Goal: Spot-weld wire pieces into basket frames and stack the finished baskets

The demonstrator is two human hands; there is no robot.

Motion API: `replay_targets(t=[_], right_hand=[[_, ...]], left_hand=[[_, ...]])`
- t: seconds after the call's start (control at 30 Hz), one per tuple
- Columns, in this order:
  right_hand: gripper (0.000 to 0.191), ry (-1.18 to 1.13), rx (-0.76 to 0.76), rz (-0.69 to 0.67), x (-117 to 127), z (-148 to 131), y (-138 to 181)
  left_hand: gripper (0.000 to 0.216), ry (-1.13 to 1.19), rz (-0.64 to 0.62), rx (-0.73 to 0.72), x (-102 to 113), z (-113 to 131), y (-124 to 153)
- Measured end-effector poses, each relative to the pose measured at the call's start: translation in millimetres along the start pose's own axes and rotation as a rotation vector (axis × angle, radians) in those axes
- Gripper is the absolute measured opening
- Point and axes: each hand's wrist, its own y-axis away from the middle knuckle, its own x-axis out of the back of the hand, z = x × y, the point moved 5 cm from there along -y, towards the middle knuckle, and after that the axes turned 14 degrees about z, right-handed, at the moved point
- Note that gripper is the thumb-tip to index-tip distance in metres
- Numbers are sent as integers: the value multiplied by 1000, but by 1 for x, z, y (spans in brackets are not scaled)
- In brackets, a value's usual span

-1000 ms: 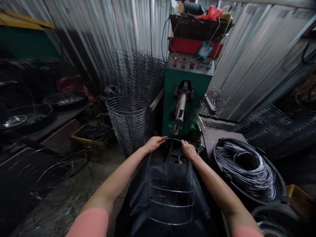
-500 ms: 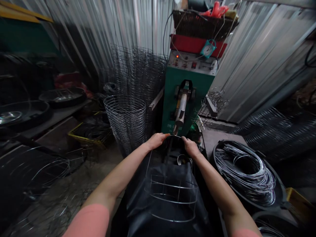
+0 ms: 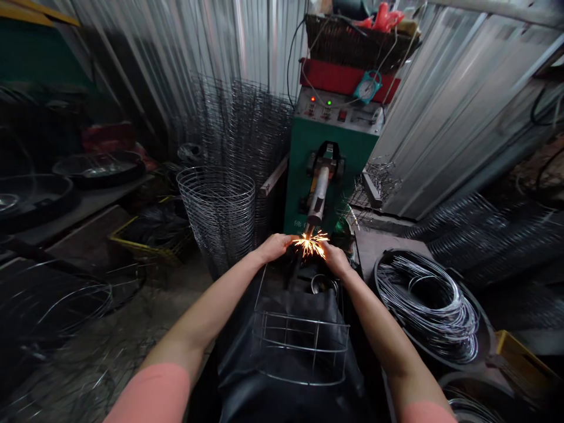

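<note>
The left hand (image 3: pixel 274 247) and the right hand (image 3: pixel 335 260) are both clenched on the top hoop of a wire basket frame (image 3: pixel 300 346), one on either side of a burst of orange sparks (image 3: pixel 311 244); the sparks fly from the tip of a welding electrode (image 3: pixel 315 202) on a green spot welding machine (image 3: pixel 328 147), straight ahead of the hands; the frame hangs below the hands, against a black apron (image 3: pixel 282 388) on the person's lap; left of the left hand stands a tall stack of wire baskets (image 3: pixel 215 217), with a yellow crate (image 3: pixel 127 235) further left; right of the right hand, a coil of bright steel wire (image 3: pixel 427 311) lies in a round black tub (image 3: pixel 378 294).
</note>
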Motion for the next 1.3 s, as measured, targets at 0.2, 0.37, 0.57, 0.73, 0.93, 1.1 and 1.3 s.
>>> replay_targets(t=[0.2,0.37,0.57,0.73,0.93,1.1,1.3], right_hand=[[29,-26,-7,13,-3,3,-2],[26,-136,-48,-2,-2,7,-6],[23,-225,-77,11,0,8,-6],[22,-249,-81,4,-1,10,-7],[20,-271,-102,7,1,8,-8],[21,-293,-144,0,1,6,-4],[20,-299,-160,27,-2,8,-4]], left_hand=[[37,-9,-38,51,-1,-1,-5],[35,-28,-90,81,3,2,-10],[36,-26,-132,97,6,7,-12],[36,-36,-155,106,9,9,-12],[34,5,-147,102,10,8,-14],[35,9,-168,76,10,6,-15],[36,-9,-181,121,8,3,-16]])
